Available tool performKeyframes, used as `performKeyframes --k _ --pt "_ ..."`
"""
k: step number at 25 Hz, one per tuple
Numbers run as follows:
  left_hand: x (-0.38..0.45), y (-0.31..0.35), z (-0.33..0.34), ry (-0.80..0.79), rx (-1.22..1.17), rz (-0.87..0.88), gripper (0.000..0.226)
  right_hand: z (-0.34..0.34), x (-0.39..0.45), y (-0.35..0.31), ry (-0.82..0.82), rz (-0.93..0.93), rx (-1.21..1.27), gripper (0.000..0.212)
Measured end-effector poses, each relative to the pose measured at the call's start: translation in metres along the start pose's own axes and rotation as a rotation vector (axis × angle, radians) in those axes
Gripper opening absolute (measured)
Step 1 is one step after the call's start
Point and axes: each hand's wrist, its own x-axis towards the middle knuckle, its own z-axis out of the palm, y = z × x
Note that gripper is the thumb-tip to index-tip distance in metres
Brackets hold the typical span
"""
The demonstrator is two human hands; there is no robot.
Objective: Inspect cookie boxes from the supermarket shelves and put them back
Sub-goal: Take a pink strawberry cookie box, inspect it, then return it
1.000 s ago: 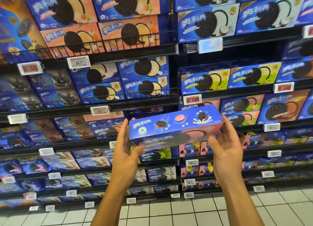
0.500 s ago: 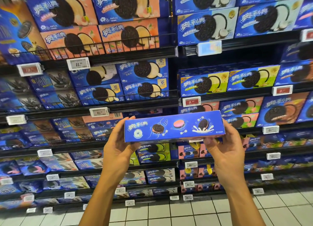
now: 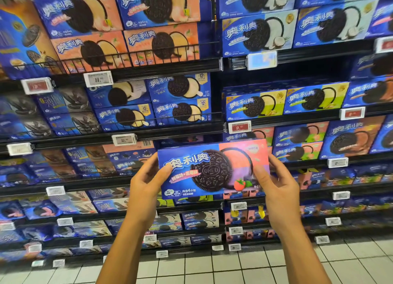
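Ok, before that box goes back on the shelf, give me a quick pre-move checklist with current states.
1. Left hand grips the cookie box at its left end: ok.
2. Right hand grips its right end: ok.
3. Box front faces the camera, print readable: ok.
4. Box looks undamaged on the visible face: ok; back cannot tell.
5. Free slot on the shelf behind the box: cannot tell, the box hides it.
6. Path to the shelf free of other things: ok.
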Motion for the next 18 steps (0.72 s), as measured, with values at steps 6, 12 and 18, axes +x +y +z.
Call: performKeyframes --k 6,12,18 --pt "-0.004 0.005 0.006 0.042 0.001 -0.086 0.06 -0.006 0.001 0.007 0.043 0.139 0.042 0.065" --pt "-0.007 0.005 0.009 0.036 -0.01 -0.107 0.063 -0.007 0.003 0.006 0.045 0.145 0.068 0.062" --pt "-0.001 0.0 0.011 0.027 0.004 -0.089 0.062 -0.013 0.003 0.003 -0.088 0.153 0.276 0.045"
